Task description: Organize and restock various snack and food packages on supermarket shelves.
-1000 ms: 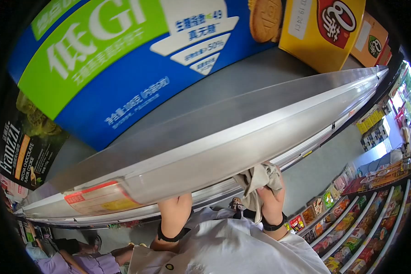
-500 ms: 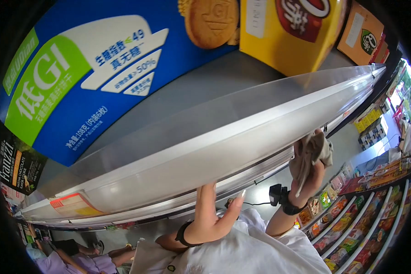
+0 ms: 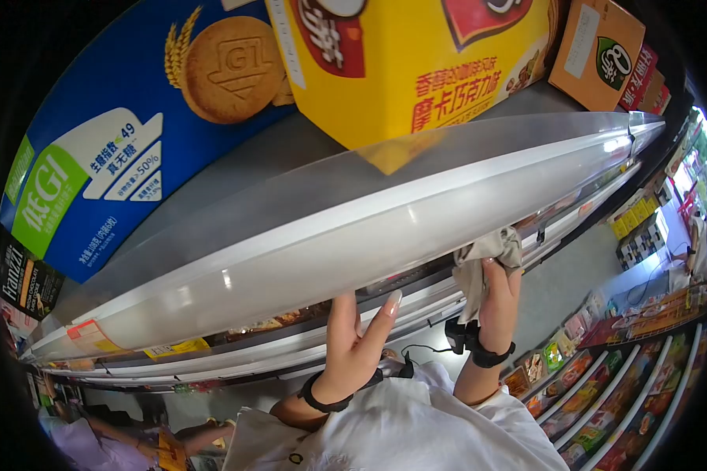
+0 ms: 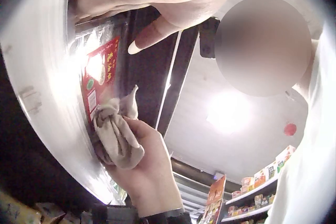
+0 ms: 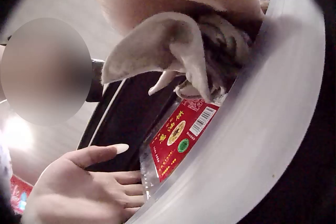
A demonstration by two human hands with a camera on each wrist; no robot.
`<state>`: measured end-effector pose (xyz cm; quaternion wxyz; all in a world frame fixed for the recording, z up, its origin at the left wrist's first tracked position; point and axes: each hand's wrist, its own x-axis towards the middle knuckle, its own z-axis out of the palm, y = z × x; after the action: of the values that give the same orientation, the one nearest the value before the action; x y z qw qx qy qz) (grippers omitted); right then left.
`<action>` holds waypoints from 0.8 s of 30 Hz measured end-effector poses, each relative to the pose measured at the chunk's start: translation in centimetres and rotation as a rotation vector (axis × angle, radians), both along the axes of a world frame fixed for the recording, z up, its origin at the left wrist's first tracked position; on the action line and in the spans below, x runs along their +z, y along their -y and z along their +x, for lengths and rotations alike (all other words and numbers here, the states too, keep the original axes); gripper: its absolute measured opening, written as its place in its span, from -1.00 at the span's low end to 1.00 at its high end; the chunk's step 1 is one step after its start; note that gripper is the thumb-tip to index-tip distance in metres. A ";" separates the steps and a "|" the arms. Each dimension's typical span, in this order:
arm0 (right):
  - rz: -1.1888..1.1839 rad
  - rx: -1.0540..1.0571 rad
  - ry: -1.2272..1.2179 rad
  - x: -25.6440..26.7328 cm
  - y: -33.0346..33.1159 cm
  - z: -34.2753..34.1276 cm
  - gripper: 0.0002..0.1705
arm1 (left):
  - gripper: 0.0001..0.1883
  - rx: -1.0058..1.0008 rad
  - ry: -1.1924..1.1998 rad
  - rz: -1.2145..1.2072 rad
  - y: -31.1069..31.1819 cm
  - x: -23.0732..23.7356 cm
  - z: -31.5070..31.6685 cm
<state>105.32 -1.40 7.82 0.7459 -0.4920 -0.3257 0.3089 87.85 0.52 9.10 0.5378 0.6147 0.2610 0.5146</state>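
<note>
In the head view my right hand [image 3: 499, 310] grips a crumpled grey-beige cloth [image 3: 470, 275] at the front of a shelf. The cloth [image 5: 168, 50] hangs in loose folds beside the pale shelf edge [image 5: 283, 129] in the right wrist view. My left hand [image 3: 349, 357] has its fingers straight and its thumb apart, with fingertips hidden behind the shelf front [image 3: 314, 271]. Between the hands, a clear package with a red label [image 5: 184, 134] lies behind that edge; the left wrist view shows the cloth [image 4: 118, 137] overlapping the red label [image 4: 102, 74].
On the upper shelf stand a blue biscuit box [image 3: 141, 94], a yellow box [image 3: 401, 71] and an orange box [image 3: 597, 55]. Price tags [image 3: 94, 337] line the shelf's left front. Racks of snacks [image 3: 613, 392] stand to the right. A person in purple [image 3: 94, 447] is at lower left.
The head view has shifted, so the boxes sit further left and more of the yellow one shows. My right hand with the cloth swung right, then came back left. My left hand's thumb has become visible.
</note>
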 end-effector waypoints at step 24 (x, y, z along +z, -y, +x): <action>0.365 -0.182 -0.059 -7.4 1.6 2.5 -0.43 | -0.29 -0.012 -0.083 0.942 0.4 -2.6 2.2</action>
<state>107.81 -2.96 0.41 0.8566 -0.3669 -0.3086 0.1906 90.10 0.08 6.51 0.1923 0.8134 0.0167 0.5488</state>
